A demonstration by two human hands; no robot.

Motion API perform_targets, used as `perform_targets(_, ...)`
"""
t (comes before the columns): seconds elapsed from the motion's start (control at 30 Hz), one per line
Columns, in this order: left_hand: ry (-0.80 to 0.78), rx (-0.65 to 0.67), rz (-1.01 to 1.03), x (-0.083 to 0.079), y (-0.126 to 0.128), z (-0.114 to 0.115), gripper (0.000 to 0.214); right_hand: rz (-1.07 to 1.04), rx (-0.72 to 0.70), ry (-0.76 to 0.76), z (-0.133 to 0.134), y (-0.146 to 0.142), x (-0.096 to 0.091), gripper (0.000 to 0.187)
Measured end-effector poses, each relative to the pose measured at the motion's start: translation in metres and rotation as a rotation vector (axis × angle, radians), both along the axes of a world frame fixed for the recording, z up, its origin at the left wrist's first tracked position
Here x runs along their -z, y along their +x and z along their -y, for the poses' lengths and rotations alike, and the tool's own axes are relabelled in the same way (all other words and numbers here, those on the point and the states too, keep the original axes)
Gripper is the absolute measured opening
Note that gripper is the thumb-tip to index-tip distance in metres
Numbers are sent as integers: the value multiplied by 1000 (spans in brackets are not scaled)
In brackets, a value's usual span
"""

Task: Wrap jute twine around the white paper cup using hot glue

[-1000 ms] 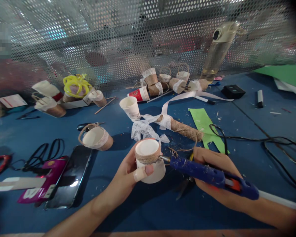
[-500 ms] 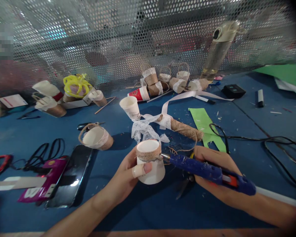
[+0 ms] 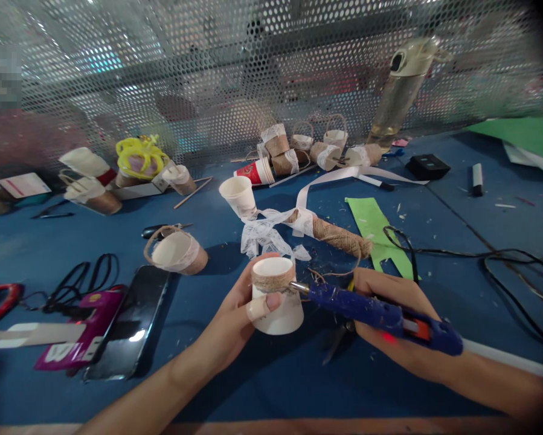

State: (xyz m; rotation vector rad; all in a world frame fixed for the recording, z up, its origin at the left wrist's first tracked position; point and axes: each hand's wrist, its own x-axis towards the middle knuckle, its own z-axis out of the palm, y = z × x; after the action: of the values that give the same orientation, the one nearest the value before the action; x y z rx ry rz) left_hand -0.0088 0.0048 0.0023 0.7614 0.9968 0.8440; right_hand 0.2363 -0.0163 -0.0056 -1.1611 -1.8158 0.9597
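Observation:
My left hand (image 3: pixel 241 302) is closed around a white paper cup (image 3: pixel 282 314), its thumb pressed on the near side with a tan plaster on it. Brown twine (image 3: pixel 273 283) wraps the band just under the cup's rim. In my right hand (image 3: pixel 389 296) is a blue hot glue gun (image 3: pixel 362 308); its metal nozzle meets the twine's lower edge at the cup's right side, and a white glue stick (image 3: pixel 511 359) sticks out behind. Scissors (image 3: pixel 341 338) lie partly hidden below the gun. Beyond the cup rests a roll of twine (image 3: pixel 341 235) with white lace (image 3: pixel 266 235) beside it.
A twine-covered cup with a handle (image 3: pixel 180 252) stands left, near a phone (image 3: pixel 128 323) and a purple packet (image 3: pixel 85 332). Several decorated cups (image 3: pixel 328 154) sit by the perforated metal screen (image 3: pixel 235 78). A bottle (image 3: pixel 398 96) and black cable (image 3: pixel 456 251) are at right.
The glue gun has shifted slightly left along the twine, and a red light now shows at its underside. The cup has tilted or moved very slightly in my left hand.

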Motion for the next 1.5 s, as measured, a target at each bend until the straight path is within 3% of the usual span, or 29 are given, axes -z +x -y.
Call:
perform_targets(0.17,-17,-55,14,0,0,0,58,13,1,-11,-3,2,4,30)
perform_targets(0.47,32,19,129,-2,-3,-2,42,-14,16,-110,-3,1,0,27)
perform_targets(0.8,-8,7,117,0,-1,-2,51,21,-4,-74,-1,2,1,26)
perform_targets(1.23,56,69,166,2,-9,-1,38,-59,37,-184,-2,0,0,24)
perform_targets(1.37,51,67,163,0,-7,-1,38,-57,87,-232,-3,-1,1,23)
perform_targets(1.5,56,56,142,0,-4,-1,43,-148,276,-205,-4,-1,0,12)
